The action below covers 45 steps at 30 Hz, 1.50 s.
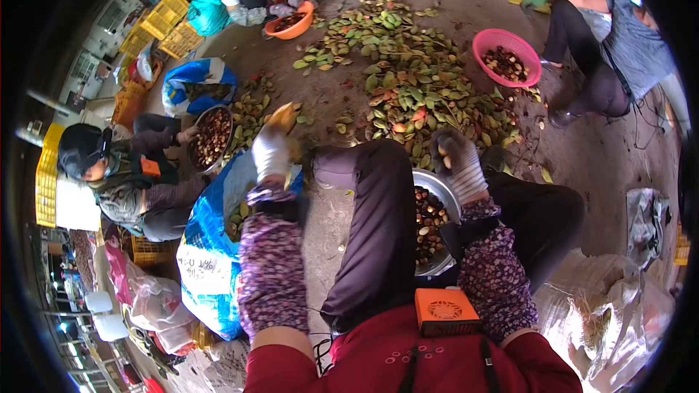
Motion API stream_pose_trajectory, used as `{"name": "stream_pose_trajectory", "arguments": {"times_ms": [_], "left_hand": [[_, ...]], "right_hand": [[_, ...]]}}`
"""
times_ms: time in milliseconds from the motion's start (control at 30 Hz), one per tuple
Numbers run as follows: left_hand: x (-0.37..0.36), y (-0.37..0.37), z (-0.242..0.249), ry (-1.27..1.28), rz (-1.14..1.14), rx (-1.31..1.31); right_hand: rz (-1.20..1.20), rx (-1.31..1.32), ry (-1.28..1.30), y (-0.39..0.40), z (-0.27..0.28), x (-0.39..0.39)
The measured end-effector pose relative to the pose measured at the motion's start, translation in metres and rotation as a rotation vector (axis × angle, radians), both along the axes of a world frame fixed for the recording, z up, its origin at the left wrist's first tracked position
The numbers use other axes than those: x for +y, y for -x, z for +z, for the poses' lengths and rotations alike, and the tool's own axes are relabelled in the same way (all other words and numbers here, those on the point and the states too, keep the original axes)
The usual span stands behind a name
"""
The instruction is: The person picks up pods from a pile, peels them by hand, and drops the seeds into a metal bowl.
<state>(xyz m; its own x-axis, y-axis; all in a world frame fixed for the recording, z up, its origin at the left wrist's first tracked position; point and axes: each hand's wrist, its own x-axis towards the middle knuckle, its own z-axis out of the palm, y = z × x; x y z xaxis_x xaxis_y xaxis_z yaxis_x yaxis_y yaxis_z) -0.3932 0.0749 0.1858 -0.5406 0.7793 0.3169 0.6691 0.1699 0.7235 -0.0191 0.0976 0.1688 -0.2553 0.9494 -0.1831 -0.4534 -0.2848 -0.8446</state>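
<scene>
My left hand (271,151), in a whitish knitted glove, is raised over the open blue-and-white sack (210,247) beside my left leg. Motion smears its fingers, and an orange-yellow patch shows at their tips; I cannot make out whether this is glove or a husk. My right hand (459,164), in a grey-and-white striped glove, is curled closed above the rim of a metal bowl (445,196). What it holds, if anything, is hidden. Dark brown and pale seeds (429,222) lie in that bowl between my legs. Ahead spreads a pile of green and reddish husks (408,80).
Co-workers sit left, ahead and right, near a seed-filled metal bowl (228,147), an orange basin (309,23) and a pink basket (477,47). Yellow crates (164,14) stand far left. Plastic sacks (611,306) lie at my right.
</scene>
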Motion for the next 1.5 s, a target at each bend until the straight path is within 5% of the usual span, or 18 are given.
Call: {"name": "stream_pose_trajectory", "arguments": {"times_ms": [33, 100, 133, 200, 233, 300, 367, 433, 500, 633, 800, 867, 933, 967, 1033, 1100, 1333, 1500], "left_hand": [[-0.011, 0.055, -0.045, 0.147, 0.099, -0.002], [-0.060, 0.127, -0.090, 0.894, -0.031, 0.855], [-0.086, 0.128, -0.081, 1.000, 0.043, 0.623], [-0.113, 0.154, -0.097, 0.843, 0.059, 0.601], [-0.117, 0.156, -0.083, 0.886, 0.058, 0.621], [-0.118, 0.149, -0.046, 0.966, 0.062, 0.663], [-0.105, 0.126, 0.020, 0.877, -0.002, -0.001], [-0.085, 0.067, 0.118, 0.639, -0.237, -0.226], [-0.064, -0.015, 0.205, 0.439, -0.334, -0.107], [-0.004, -0.118, 0.294, 0.357, -0.630, 0.766], [0.118, -0.173, 0.210, 0.111, -1.144, 0.812], [0.151, -0.206, 0.116, 0.641, -0.926, 0.210], [0.179, -0.214, 0.010, 0.627, -1.376, 0.713], [0.172, -0.245, -0.016, 0.882, -1.230, 0.722], [0.160, -0.266, -0.115, 1.089, -0.814, 0.159], [0.155, -0.288, -0.175, 1.064, -0.919, 0.400], [0.142, -0.337, -0.254, 1.071, -0.923, 0.534], [0.139, -0.320, -0.254, 0.874, -0.733, 0.171]], "right_hand": [[0.049, -0.168, 0.070, -0.006, -0.018, 0.002], [0.050, -0.299, 0.078, -0.007, -0.090, 0.002], [-0.006, -0.335, -0.059, -0.005, -0.136, 0.000], [0.327, -0.311, 0.253, -0.018, -0.113, -0.017], [0.461, -0.580, 0.233, -0.019, -0.125, -0.016], [0.580, -0.615, -0.083, -0.028, -0.140, -0.025], [0.579, -0.582, -0.043, -0.031, -0.178, -0.023], [0.367, -0.747, 0.099, -0.034, -0.213, -0.012], [0.003, -1.134, 0.176, -0.039, -0.196, -0.004], [0.115, -1.340, 0.244, -0.048, -0.194, -0.001], [0.260, -1.506, 0.231, -0.040, -0.190, -0.008], [0.445, -1.457, 0.354, -0.046, -0.178, 0.000], [0.436, -1.560, 0.332, -0.048, -0.175, -0.005], [0.523, -1.538, 0.393, -0.051, -0.174, -0.004], [0.612, -1.522, 0.472, -0.057, -0.175, -0.001], [0.637, -1.553, 0.418, -0.058, -0.181, -0.005], [0.702, -1.512, 0.488, -0.055, -0.185, 0.005], [0.451, -1.480, 0.365, -0.054, -0.191, 0.006]]}}
